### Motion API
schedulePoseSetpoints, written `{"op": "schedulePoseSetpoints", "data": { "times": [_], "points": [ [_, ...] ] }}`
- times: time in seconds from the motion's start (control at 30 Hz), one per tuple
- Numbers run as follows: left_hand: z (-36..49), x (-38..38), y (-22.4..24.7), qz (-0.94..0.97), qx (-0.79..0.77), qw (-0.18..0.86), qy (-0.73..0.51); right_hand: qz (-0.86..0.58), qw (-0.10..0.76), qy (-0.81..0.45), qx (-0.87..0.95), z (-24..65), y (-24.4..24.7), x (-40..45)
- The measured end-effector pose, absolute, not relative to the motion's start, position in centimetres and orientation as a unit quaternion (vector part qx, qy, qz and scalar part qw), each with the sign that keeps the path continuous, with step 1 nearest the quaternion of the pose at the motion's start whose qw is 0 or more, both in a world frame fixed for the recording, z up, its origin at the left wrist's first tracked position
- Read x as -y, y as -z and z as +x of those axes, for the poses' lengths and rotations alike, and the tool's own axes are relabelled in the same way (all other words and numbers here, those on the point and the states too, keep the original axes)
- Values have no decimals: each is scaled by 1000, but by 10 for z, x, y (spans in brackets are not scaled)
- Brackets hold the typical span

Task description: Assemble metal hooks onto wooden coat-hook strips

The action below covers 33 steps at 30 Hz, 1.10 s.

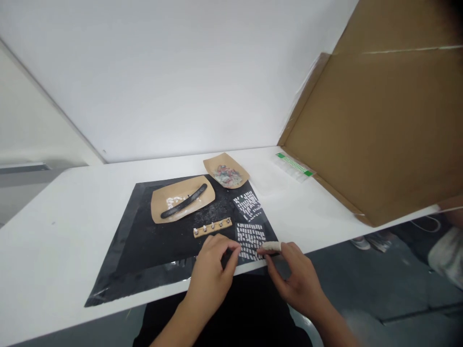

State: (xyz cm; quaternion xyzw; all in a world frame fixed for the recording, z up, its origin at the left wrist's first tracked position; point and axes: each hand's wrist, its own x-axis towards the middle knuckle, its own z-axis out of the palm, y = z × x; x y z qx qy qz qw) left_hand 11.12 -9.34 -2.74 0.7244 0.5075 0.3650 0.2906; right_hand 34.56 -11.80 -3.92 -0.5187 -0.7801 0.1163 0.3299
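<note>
My left hand (212, 270) rests at the near edge of a black mat (152, 246), fingers curled, its fingertips at the left side of a sheet of small white stickers (250, 239). My right hand (293, 275), with a white bandage on the index finger, touches the same sheet's lower right corner. Whether either hand pinches a sticker I cannot tell. Just beyond my left hand lies a small wooden strip with metal studs (212, 227). A second sticker sheet (248, 204) lies further back.
A brown paper tray (182, 197) holds a long black curved piece and white bits. Another brown tray (226, 171) holds small coloured parts. A clear packet with green stripes (294, 166) lies by a large open cardboard box (372, 130) at the right. The white table's (54, 241) front edge is beneath my wrists.
</note>
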Motion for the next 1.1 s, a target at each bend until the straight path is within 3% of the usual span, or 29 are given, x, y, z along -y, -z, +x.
{"op": "schedulePoseSetpoints", "data": {
  "times": [0.13,0.23,0.63,0.93,1.1],
  "points": [
    [123,90,40,795,-490,94,-346,-518,331,-111,781,345,39,117],
    [126,87,47,817,-484,44,-309,-518,329,-108,782,345,39,118],
    [121,89,42,823,-488,59,-285,-514,323,-125,785,346,38,121],
    [103,93,32,872,-448,58,-188,-506,323,-135,789,348,38,121],
    [94,90,32,876,-428,76,-209,-506,326,-138,786,346,37,121]
  ]
}}
